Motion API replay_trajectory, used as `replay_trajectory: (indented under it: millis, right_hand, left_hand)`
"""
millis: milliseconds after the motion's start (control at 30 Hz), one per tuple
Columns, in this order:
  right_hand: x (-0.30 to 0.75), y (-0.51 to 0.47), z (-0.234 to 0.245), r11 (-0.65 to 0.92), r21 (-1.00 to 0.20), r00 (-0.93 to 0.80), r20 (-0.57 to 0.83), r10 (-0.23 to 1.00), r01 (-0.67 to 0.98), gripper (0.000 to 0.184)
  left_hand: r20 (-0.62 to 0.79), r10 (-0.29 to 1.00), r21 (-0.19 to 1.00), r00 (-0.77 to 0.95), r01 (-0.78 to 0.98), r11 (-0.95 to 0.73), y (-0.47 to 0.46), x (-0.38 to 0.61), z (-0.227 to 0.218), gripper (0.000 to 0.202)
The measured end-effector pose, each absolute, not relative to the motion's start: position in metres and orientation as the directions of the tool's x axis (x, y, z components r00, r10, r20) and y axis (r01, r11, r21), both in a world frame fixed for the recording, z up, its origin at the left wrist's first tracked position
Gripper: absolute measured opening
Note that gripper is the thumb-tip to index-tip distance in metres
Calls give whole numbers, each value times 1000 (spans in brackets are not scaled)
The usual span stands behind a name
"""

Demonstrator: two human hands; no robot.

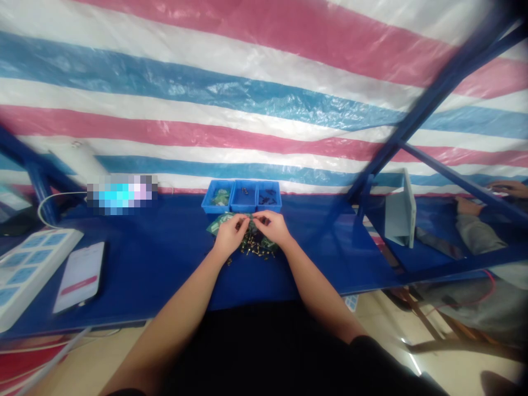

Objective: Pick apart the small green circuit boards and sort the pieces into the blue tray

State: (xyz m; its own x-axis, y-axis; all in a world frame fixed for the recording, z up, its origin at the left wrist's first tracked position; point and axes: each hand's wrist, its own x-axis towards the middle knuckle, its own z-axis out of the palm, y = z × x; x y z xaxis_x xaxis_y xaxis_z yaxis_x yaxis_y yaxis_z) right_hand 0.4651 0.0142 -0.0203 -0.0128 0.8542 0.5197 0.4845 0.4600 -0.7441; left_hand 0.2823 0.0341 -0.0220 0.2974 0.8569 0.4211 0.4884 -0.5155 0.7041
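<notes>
My left hand and my right hand meet over a heap of small green and brass parts on the blue table. Both hands are closed in a pinch, fingertips almost touching, around a tiny part too small to name. Green circuit-like pieces lie just left of my left hand. Behind the hands stand three joined blue bins with small parts inside.
A phone and a white power strip lie at the left of the table. A grey metal bracket stands at the right, beside blue frame bars. Another person's arm rests at the far right. A striped tarp hangs behind.
</notes>
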Motion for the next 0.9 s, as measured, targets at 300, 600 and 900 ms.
replay_trajectory:
  millis: [300,600,900]
  right_hand:
    - [465,14,-19,475,-731,-17,537,844,489,18]
    - [466,12,-18,444,-744,-12,507,862,499,18]
    - [465,13,-18,483,-741,-13,540,841,467,19]
  left_hand:
    - [418,859,719,295,471,-512,33,283,-20,28]
    - [417,861,713,291,483,-509,34,282,-22,27]
    - [402,867,720,296,482,-499,33,283,-20,27]
